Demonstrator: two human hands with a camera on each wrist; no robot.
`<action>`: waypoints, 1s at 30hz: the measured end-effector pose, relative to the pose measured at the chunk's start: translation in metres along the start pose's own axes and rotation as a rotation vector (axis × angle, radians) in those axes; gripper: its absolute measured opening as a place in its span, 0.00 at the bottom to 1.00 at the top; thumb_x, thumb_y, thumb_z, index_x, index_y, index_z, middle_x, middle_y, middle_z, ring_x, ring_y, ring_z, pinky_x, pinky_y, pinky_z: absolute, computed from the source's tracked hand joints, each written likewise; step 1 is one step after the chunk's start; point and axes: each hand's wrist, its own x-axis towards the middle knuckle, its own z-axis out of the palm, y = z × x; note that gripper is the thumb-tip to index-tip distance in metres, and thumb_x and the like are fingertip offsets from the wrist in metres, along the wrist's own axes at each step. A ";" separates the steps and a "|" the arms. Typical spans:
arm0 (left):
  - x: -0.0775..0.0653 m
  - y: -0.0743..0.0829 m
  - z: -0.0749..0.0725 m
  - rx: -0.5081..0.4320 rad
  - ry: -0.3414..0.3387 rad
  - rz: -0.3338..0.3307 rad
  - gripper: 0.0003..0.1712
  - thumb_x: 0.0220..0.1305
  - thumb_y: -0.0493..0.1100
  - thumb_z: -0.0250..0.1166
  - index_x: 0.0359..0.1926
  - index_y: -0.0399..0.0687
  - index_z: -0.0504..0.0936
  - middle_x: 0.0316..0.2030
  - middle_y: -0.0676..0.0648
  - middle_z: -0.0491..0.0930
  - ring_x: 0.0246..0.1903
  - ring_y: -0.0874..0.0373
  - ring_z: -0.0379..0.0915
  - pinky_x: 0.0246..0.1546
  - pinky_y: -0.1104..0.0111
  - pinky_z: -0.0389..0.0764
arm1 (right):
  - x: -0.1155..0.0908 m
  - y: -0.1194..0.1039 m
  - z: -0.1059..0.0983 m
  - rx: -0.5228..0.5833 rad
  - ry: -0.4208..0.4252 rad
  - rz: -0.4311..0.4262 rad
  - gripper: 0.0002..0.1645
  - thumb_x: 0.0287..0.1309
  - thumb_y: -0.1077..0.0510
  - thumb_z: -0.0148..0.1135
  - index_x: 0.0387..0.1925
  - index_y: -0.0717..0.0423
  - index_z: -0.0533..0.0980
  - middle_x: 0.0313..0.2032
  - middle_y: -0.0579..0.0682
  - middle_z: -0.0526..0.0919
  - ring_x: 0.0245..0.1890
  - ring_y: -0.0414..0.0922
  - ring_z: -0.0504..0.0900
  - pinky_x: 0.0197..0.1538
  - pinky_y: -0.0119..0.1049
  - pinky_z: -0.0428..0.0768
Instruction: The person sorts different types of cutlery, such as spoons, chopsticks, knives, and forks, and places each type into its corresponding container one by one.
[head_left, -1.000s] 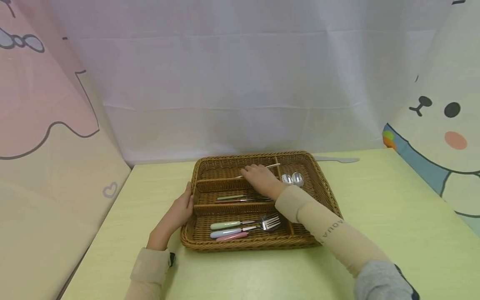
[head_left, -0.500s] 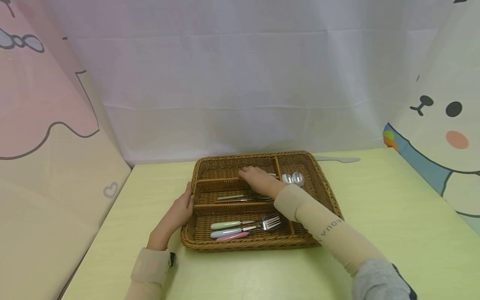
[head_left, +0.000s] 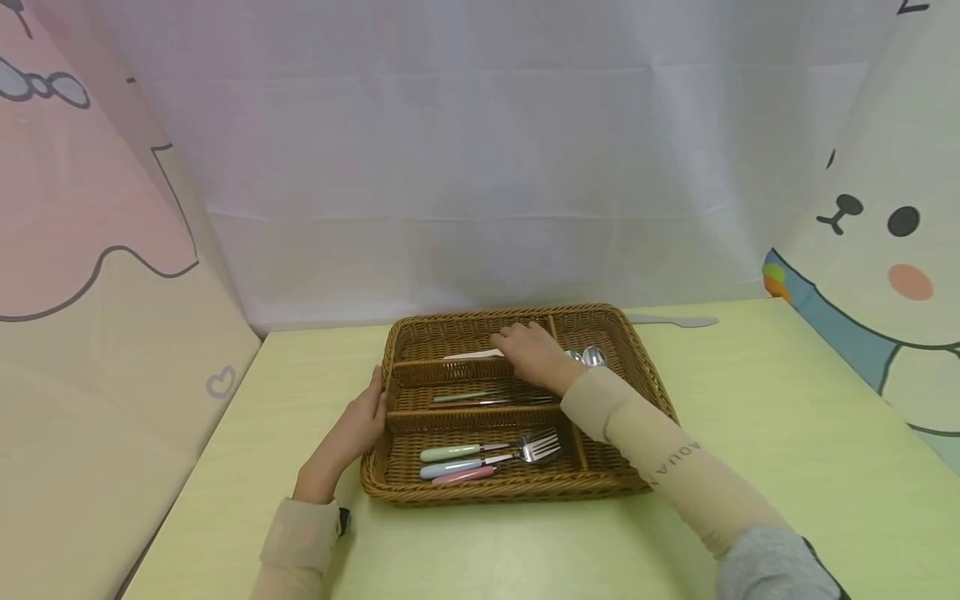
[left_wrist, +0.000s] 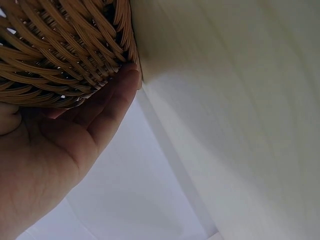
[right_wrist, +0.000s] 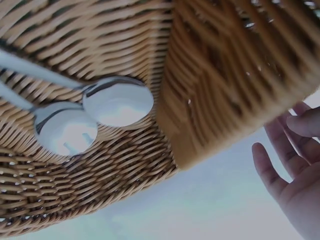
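Note:
A brown wicker basket with dividers stands on the table. My left hand lies against its left side, fingers along the outer wall in the left wrist view. My right hand is over the far compartment and its divider, its fingers spread apart in the right wrist view with nothing seen between them. A slim white piece of cutlery lies in that compartment, its right part hidden behind the hand. Two spoons lie in the right compartment. A fork lies in the front one with green, blue and pink handles.
Slim pieces with green and pink handles lie in the middle compartment. A pale knife lies on the yellow table behind the basket's right corner. A white cloth hangs along the back.
My right hand has shifted right, uncovering the left part of the white piece, which has come down into the far compartment. The left hand and basket have stayed put.

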 end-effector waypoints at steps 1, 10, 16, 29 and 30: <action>0.000 0.000 0.000 0.001 -0.001 0.000 0.31 0.73 0.38 0.35 0.68 0.27 0.33 0.66 0.26 0.46 0.63 0.35 0.52 0.60 0.47 0.63 | -0.001 0.002 -0.001 -0.005 0.010 0.004 0.28 0.50 0.65 0.65 0.55 0.56 0.71 0.53 0.55 0.77 0.53 0.53 0.75 0.58 0.52 0.71; -0.001 0.000 0.000 0.003 0.000 0.000 0.31 0.73 0.37 0.35 0.68 0.27 0.33 0.66 0.26 0.47 0.63 0.35 0.53 0.60 0.47 0.64 | -0.009 0.021 -0.004 -0.037 0.103 0.068 0.17 0.56 0.64 0.58 0.49 0.56 0.75 0.44 0.53 0.81 0.43 0.51 0.80 0.47 0.48 0.78; -0.001 0.000 0.000 0.003 0.004 -0.002 0.31 0.73 0.38 0.35 0.68 0.27 0.33 0.66 0.26 0.47 0.63 0.35 0.53 0.60 0.47 0.63 | -0.017 0.039 -0.006 -0.048 0.145 0.124 0.16 0.58 0.64 0.55 0.50 0.57 0.75 0.44 0.54 0.82 0.42 0.51 0.81 0.45 0.47 0.79; 0.001 -0.002 0.002 -0.014 -0.013 0.004 0.32 0.73 0.37 0.34 0.68 0.27 0.31 0.67 0.26 0.45 0.63 0.34 0.52 0.60 0.46 0.63 | -0.045 0.083 -0.012 0.019 0.255 0.251 0.11 0.52 0.69 0.48 0.35 0.63 0.75 0.29 0.57 0.79 0.29 0.54 0.78 0.34 0.50 0.78; 0.001 -0.003 0.002 -0.018 -0.016 0.004 0.32 0.73 0.37 0.34 0.68 0.27 0.31 0.67 0.27 0.44 0.63 0.34 0.52 0.60 0.46 0.63 | -0.047 0.087 -0.011 0.018 0.260 0.260 0.10 0.52 0.69 0.48 0.34 0.64 0.75 0.29 0.57 0.79 0.29 0.54 0.79 0.34 0.50 0.78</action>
